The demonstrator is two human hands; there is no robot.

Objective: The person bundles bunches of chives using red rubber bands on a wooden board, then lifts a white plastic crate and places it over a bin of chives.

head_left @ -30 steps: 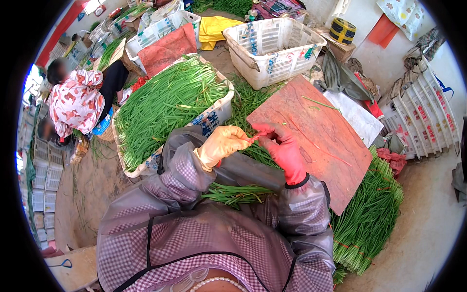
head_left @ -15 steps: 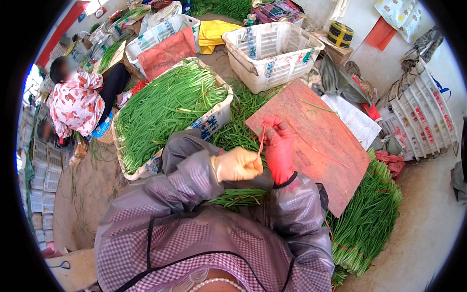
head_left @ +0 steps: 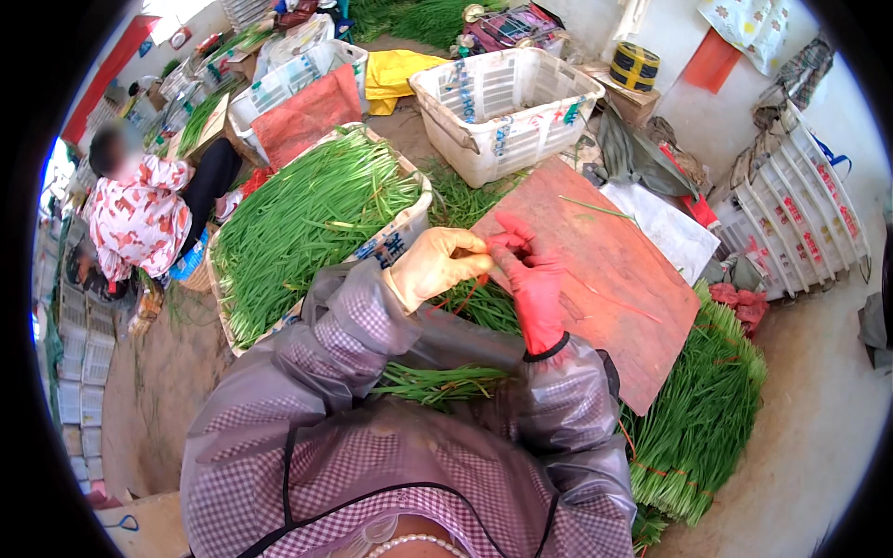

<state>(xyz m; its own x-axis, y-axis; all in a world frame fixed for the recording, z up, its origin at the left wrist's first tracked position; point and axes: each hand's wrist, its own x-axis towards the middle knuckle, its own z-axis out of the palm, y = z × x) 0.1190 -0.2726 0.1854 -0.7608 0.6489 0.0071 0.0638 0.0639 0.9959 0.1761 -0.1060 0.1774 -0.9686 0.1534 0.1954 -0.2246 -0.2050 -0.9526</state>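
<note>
My left hand (head_left: 430,270), in a cream-yellow glove, is closed in a pinch on a thin red tie strip (head_left: 482,279), whose tail hangs below the fingers. Fingertip to fingertip with it is my right hand (head_left: 539,293), in a red glove, its thumb and fingers also pinched at the strip; red on red makes the exact grip hard to see. Beneath my forearms, a small bunch of chive-like greens (head_left: 442,383) lies across my lap. A reddish board (head_left: 619,288) lies to the right of my hands, with another red strip (head_left: 619,300) and a loose green stalk (head_left: 595,205) on it.
A white crate heaped with greens (head_left: 316,205) stands at left, an open white crate (head_left: 484,139) ahead. Tied green bundles (head_left: 702,437) are stacked right of the board. A tilted white crate (head_left: 791,214) leans near the wall. Another person (head_left: 139,214) sits at far left.
My left hand has risen and turned, from a fist to a fingertip pinch near my right fingers. The strip, earlier stretched between the hands, now dangles below the left one. The view shifted slightly.
</note>
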